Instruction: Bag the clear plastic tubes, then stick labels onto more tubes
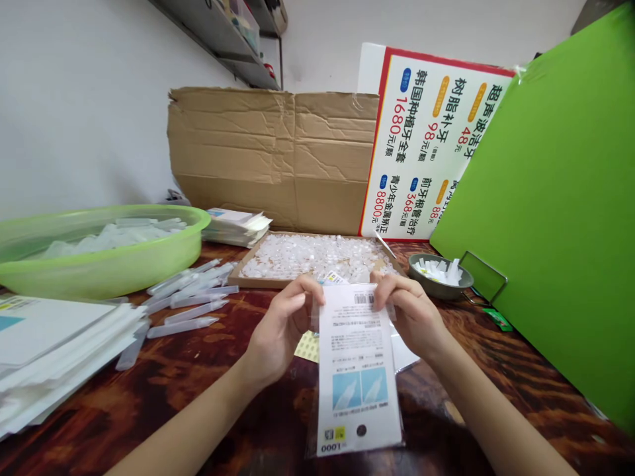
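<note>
A white card (353, 350) with small print and two blue pictures is in the middle, held up between the two hands. It looks to be inside a clear bag (311, 441), whose edges stick out past it. The card's long side runs from the fingers back toward the person, so its far short end is at the hands and the near end hangs free. The print is upside down. The left hand (285, 324) pinches the far left corner with thumb and finger, and the right hand (414, 317) pinches the far right corner. Both are on the card, so neither is nearer. A yellow sheet (306, 348) peeks out under it on the left. Just past the fingers, a cardboard tray (251, 283) full of little see-through bits blocks the way ahead. To the left are loose cloudy tubes (191, 308), a pile of cards (49, 337) and a big green tub (149, 268). To the right is a gray bowl (441, 291) of white strips, then a tall green board (546, 218).
</note>
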Available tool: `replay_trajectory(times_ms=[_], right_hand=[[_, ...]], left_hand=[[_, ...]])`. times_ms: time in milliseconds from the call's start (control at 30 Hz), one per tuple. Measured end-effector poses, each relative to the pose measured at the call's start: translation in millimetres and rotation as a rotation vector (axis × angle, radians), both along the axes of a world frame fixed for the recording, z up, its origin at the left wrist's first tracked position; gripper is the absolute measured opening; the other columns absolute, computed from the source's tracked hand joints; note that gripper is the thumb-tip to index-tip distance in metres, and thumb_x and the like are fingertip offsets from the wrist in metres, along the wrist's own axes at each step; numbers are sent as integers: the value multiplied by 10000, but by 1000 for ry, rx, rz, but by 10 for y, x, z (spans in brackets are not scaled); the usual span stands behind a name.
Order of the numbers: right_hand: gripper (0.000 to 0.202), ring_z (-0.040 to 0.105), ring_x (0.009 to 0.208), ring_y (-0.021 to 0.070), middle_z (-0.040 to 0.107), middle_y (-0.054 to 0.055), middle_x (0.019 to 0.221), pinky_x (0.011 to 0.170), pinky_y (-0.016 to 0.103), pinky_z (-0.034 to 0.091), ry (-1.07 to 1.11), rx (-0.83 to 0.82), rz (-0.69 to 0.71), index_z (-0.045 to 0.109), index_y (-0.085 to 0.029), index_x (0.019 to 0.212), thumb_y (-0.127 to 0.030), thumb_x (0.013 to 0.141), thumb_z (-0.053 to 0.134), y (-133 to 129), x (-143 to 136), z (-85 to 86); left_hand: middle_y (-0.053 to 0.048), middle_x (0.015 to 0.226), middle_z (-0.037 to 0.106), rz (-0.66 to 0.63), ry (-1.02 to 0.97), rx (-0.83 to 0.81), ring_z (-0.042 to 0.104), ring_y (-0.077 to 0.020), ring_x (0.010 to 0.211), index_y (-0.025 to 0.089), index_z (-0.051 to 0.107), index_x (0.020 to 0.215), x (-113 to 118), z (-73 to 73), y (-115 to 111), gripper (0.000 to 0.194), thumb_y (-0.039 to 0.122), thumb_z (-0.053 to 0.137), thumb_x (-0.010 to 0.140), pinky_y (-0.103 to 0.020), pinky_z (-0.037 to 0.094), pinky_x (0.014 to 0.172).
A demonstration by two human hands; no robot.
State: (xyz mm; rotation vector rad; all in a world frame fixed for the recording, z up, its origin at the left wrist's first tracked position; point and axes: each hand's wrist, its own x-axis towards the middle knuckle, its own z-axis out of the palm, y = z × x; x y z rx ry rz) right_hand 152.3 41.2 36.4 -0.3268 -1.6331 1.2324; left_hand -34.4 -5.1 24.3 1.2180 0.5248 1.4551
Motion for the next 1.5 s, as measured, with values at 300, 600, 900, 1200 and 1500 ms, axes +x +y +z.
replay_trajectory(times_ms=[300, 600, 900, 1200, 1500], right_hand=[[189, 429, 683, 113, 456, -34, 788, 591, 233, 363, -42, -66, -175, 399, -229, 769, -203, 737, 583, 27, -57, -21], [198, 500, 641, 102, 591, 16, 777, 579, 232, 392, -243, -309, -130, 621, -165, 859, -331, 751, 638, 53, 64, 66], [198, 431, 577, 118, 509, -5, 634, 530, 250, 317, -383, 17, -526, 545, -173, 686, -332, 805, 555, 107, 29, -22], [132, 519, 704, 157, 536, 41, 783, 641, 282, 391, -585, 676, -637, 517, -199, 782, -185, 885, 435, -82, -25, 8], [153, 527, 683, 149, 543, 49, 778, 617, 265, 392, -669, 759, -633, 519, -184, 793, -186, 903, 414, -110, -112, -92]], left_hand=[[46, 683, 559, 316, 187, 0, 537, -101, 625, 200, 365, 716, 157, -199, 29, 342, 269, 700, 735, -187, 447, 542], [66, 691, 512, 628, 153, 146, 520, -81, 624, 229, 438, 840, 37, -134, 124, 300, 232, 710, 714, -161, 442, 568], [-37, 1023, 586, 172, 404, -9, 567, -189, 974, 237, 432, 1092, -2, -31, 105, 452, 246, 698, 728, -279, 483, 774], [-34, 867, 631, 40, 334, -202, 565, -151, 802, 169, 582, 966, -38, 46, 88, 329, 444, 614, 788, -234, 421, 712], [26, 647, 569, 140, 361, -183, 496, -101, 594, 152, 561, 732, 26, -36, 119, 256, 362, 706, 704, -202, 364, 575]])
